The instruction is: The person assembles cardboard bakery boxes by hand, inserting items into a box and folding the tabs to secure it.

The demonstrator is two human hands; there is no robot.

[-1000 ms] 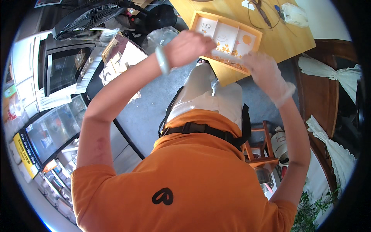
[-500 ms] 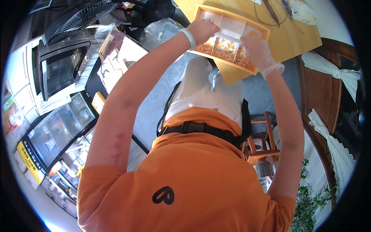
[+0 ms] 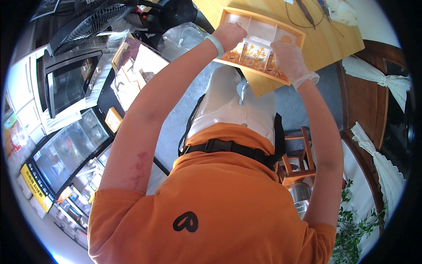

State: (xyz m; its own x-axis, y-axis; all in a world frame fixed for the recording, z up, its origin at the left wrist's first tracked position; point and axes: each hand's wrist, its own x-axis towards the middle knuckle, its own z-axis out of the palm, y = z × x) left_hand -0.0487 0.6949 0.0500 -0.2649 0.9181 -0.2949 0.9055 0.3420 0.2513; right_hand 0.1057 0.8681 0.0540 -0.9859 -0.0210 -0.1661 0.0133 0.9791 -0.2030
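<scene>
Left hand (image 3: 229,36), bare, pale bangle (image 3: 215,45) at wrist, over the near-left part of a wooden-framed divided tray (image 3: 263,74); fingers curled, hold uncertain. Between the hands, a translucent strip (image 3: 259,43) above the tray's orange-flowered sections; whether pinched, cannot tell. Right hand (image 3: 288,59), clear-gloved, fingers bent over the tray's right side, grasp also unclear. Tray lies on the wooden tabletop (image 3: 336,46). Step, as judged: two-handed handling above the sections; next move calls for level, matched hands.

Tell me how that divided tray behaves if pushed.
Straight walls suggest the divided tray is stiff. Shallow and broad, it likely won't roll. One corner seems to overhang the table, so pushing that way might tip it.
</scene>
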